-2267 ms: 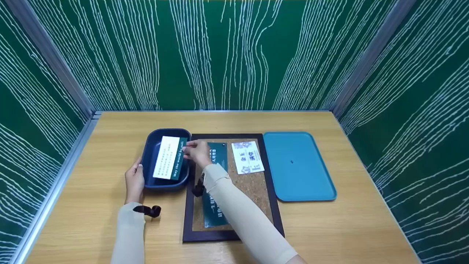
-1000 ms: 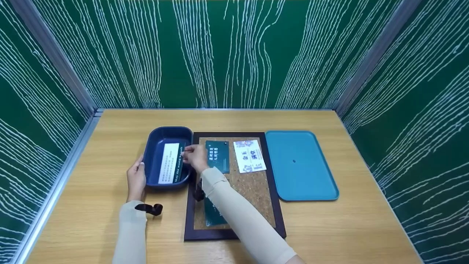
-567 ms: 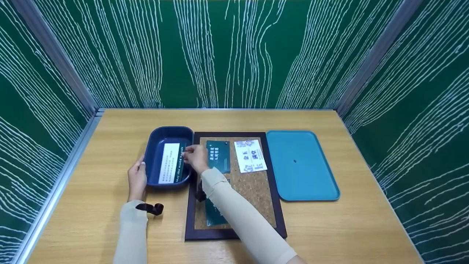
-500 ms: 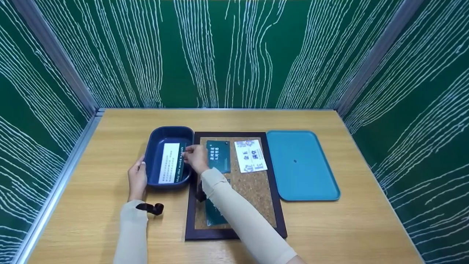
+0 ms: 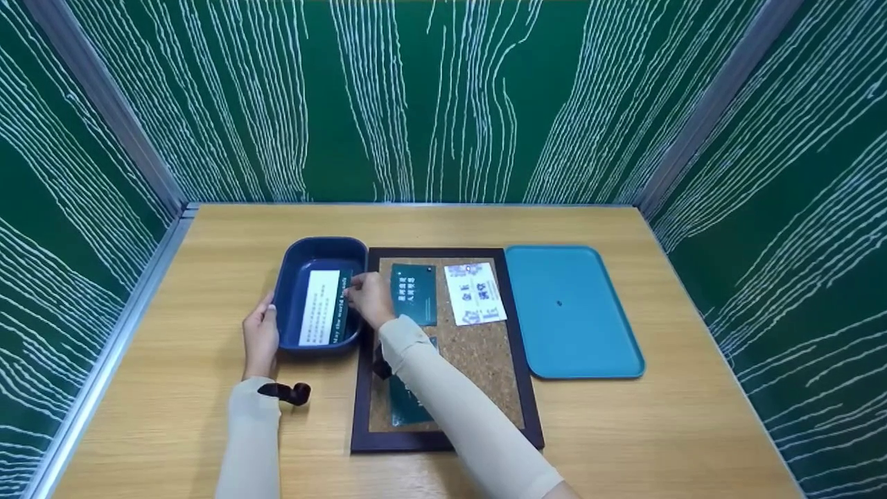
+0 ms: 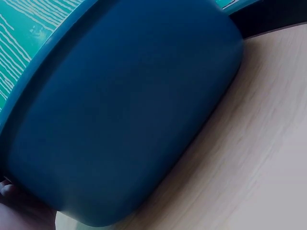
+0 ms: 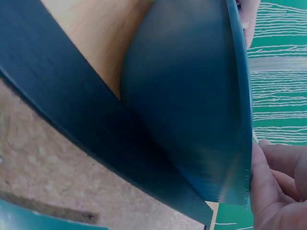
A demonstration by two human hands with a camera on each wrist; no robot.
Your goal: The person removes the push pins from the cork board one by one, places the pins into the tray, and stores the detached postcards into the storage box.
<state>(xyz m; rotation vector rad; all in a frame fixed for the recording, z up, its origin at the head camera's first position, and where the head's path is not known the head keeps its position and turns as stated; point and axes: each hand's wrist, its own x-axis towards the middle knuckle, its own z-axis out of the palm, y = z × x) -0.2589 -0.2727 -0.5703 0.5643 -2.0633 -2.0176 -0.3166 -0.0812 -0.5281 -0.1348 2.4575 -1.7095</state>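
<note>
A white and dark green card (image 5: pixel 322 308), printed with lettering, stands tilted inside a deep navy-blue basin (image 5: pixel 294 274). My right hand (image 5: pixel 372 299) pinches the card's green right edge between thumb and fingers at the basin's right rim. Its curled fingers (image 7: pixel 268 179) show beside the rim in the right wrist view, where the card is mostly hidden. My left hand (image 5: pixel 260 339) grips the basin's left side, thumb at the rim. The left wrist view is mostly filled by the basin's outer wall (image 6: pixel 124 105), with part of the hand (image 6: pixel 24 208) at the lower left.
Right of the basin lies a dark-framed cork board (image 5: pixel 478 367). On it are a green card (image 5: pixel 414 294), a white patterned card (image 5: pixel 475 294) and another green card (image 5: pixel 405 405) partly under my right forearm. A teal tray (image 5: pixel 572 312) lies beyond the board.
Compared with 2.3 seconds ago, the card has been lowered into the basin, my right hand going down with it. Over the last second both hands have stayed nearly still.
</note>
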